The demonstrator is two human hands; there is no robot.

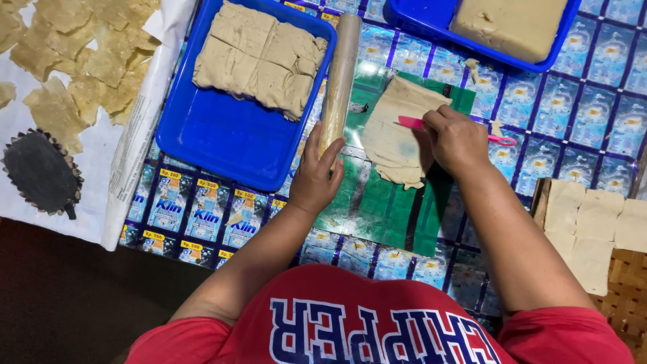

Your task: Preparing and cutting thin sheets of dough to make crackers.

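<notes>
A thin beige sheet of dough (394,131) lies on a green mat (387,209) in the middle of the table. My right hand (457,139) is closed around a pink-handled cutter (410,123), its tip resting on the dough sheet. My left hand (315,176) rests on the near end of a long wooden rolling pin (340,74), which lies just left of the dough, along the edge of a blue tray (229,145).
The blue tray holds a slab of folded dough (259,57). A second blue tray (431,23) with a dough block (509,23) sits at top right. Cut dough squares (586,222) lie on a woven mat at right. Thin pieces (81,54) dry on white paper at left, beside a dark spiky-edged object (40,172).
</notes>
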